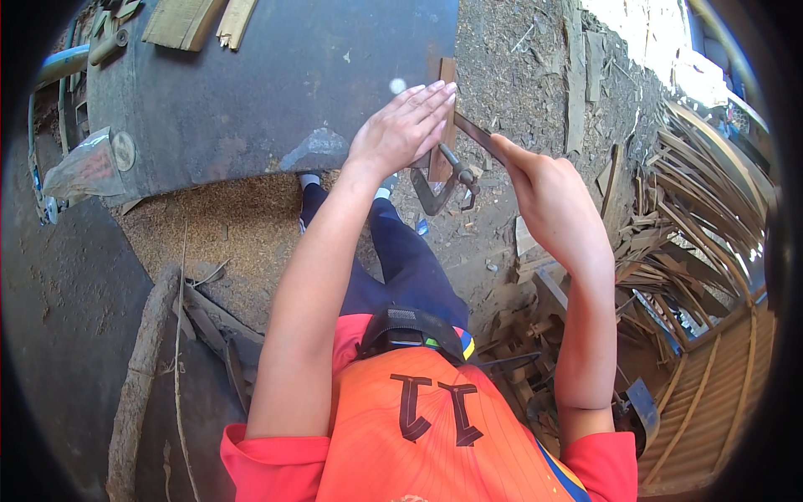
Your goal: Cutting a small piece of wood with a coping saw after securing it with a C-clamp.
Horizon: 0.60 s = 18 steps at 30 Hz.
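Observation:
At the table's right edge lies a narrow reddish-brown wooden strip (447, 74). My left hand (403, 125) rests flat across it, its fingers stretched out and side by side. A metal C-clamp (435, 197) sits at the strip's near end, partly hidden by that hand. In my right hand (548, 197) is a flat, dark bar-shaped tool (478, 134), gripped with the fingers wrapped round its near end. Its far end meets the strip's right side beside my left fingers. Whether the tool is a file I cannot tell.
The dark table (251, 92) bears two rough boards (188, 21) at its far left and a clear plastic bag (84, 167) at its left corner. Thin wood offcuts (711, 184) are heaped at right. A branch (142, 376) lies at lower left. Shavings cover the ground (217, 226).

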Each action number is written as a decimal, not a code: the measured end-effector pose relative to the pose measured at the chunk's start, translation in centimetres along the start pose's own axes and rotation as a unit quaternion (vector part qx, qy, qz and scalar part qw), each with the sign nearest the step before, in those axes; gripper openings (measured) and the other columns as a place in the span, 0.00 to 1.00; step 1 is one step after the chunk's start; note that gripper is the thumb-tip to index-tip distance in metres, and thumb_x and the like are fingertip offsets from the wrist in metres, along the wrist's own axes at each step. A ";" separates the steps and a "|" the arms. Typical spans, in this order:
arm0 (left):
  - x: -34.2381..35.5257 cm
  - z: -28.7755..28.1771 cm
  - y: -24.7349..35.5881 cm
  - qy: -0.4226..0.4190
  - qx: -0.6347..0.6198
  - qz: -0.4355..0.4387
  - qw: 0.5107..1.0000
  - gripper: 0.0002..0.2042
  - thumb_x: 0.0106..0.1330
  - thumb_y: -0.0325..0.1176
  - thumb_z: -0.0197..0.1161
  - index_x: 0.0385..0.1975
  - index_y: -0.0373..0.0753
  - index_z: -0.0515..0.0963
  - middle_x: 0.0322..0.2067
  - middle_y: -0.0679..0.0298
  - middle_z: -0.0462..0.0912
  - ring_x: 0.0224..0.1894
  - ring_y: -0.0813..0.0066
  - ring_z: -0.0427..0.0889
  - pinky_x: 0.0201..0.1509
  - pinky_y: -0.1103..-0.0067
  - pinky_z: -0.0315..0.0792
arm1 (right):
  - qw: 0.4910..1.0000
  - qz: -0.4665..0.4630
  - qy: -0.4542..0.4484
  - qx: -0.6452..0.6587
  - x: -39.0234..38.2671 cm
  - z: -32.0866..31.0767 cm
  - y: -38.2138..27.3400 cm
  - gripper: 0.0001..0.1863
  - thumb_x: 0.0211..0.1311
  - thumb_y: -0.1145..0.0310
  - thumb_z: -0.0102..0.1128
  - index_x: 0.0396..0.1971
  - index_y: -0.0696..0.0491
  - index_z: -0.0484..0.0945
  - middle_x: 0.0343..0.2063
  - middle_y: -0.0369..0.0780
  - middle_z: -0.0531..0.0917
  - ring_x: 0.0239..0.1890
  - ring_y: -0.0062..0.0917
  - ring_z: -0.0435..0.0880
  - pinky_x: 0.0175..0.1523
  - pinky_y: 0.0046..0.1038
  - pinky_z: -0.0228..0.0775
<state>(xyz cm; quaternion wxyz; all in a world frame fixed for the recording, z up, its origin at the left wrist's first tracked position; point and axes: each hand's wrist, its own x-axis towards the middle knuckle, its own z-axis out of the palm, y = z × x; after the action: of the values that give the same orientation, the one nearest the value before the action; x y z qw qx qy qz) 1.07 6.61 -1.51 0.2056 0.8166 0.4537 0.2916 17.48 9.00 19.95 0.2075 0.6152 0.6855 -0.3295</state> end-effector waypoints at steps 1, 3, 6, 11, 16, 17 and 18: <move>0.2 0.3 0.7 0.005 -0.021 0.001 1.000 0.23 0.76 0.35 0.62 0.69 0.40 0.77 0.72 0.66 0.76 0.74 0.71 0.73 0.80 0.68 0.67 | 0.997 -0.040 0.063 0.018 1.0 2.2 1.4 0.20 0.73 0.75 0.51 0.60 0.61 0.82 0.37 0.60 0.86 0.40 0.54 0.88 0.50 0.49 0.79; 0.4 0.6 1.1 -0.003 -0.017 0.014 1.000 0.23 0.75 0.37 0.63 0.69 0.40 0.77 0.72 0.65 0.75 0.74 0.71 0.73 0.80 0.70 0.66 | 0.991 -0.072 0.107 0.045 3.1 4.6 2.9 0.20 0.71 0.77 0.51 0.58 0.62 0.82 0.32 0.61 0.85 0.38 0.54 0.88 0.47 0.51 0.80; -0.3 0.0 0.0 -0.010 0.014 0.014 1.000 0.23 0.75 0.38 0.63 0.68 0.40 0.77 0.72 0.65 0.75 0.74 0.71 0.72 0.80 0.71 0.66 | 0.995 -0.074 0.065 0.029 0.2 1.6 0.6 0.19 0.72 0.76 0.50 0.58 0.62 0.82 0.33 0.61 0.86 0.37 0.55 0.88 0.46 0.51 0.80; 0.2 0.2 0.5 -0.013 -0.009 0.014 1.000 0.23 0.76 0.37 0.63 0.68 0.40 0.77 0.73 0.65 0.75 0.75 0.70 0.73 0.80 0.69 0.66 | 0.991 -0.062 0.104 0.050 2.2 4.4 1.9 0.20 0.73 0.77 0.49 0.60 0.62 0.81 0.33 0.61 0.86 0.38 0.54 0.89 0.47 0.50 0.80; 0.5 0.6 -0.7 -0.005 0.018 0.020 1.000 0.22 0.76 0.36 0.63 0.68 0.41 0.78 0.73 0.66 0.75 0.75 0.70 0.73 0.80 0.69 0.67 | 0.999 0.001 0.009 0.037 0.3 1.0 0.2 0.19 0.78 0.71 0.50 0.62 0.60 0.80 0.44 0.60 0.85 0.47 0.56 0.86 0.55 0.46 0.78; 0.5 0.6 0.6 -0.002 -0.003 0.027 1.000 0.22 0.76 0.36 0.63 0.68 0.41 0.78 0.73 0.66 0.75 0.74 0.70 0.73 0.79 0.68 0.67 | 0.997 -0.020 0.044 0.059 0.9 1.9 1.6 0.19 0.76 0.73 0.50 0.60 0.61 0.82 0.41 0.62 0.85 0.45 0.55 0.87 0.54 0.48 0.79; 0.7 0.6 0.7 0.000 -0.004 0.028 1.000 0.22 0.76 0.36 0.63 0.68 0.41 0.78 0.73 0.66 0.75 0.74 0.70 0.73 0.79 0.68 0.67 | 0.992 -0.053 0.085 0.078 1.9 2.7 2.7 0.18 0.75 0.75 0.50 0.57 0.62 0.84 0.37 0.63 0.85 0.43 0.55 0.88 0.53 0.50 0.79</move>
<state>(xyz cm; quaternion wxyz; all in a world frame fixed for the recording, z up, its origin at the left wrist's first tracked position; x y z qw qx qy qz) 2.22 6.81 -1.34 0.2011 0.8283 0.4291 0.2989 19.52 8.46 16.20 0.0819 0.6184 0.7041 -0.3392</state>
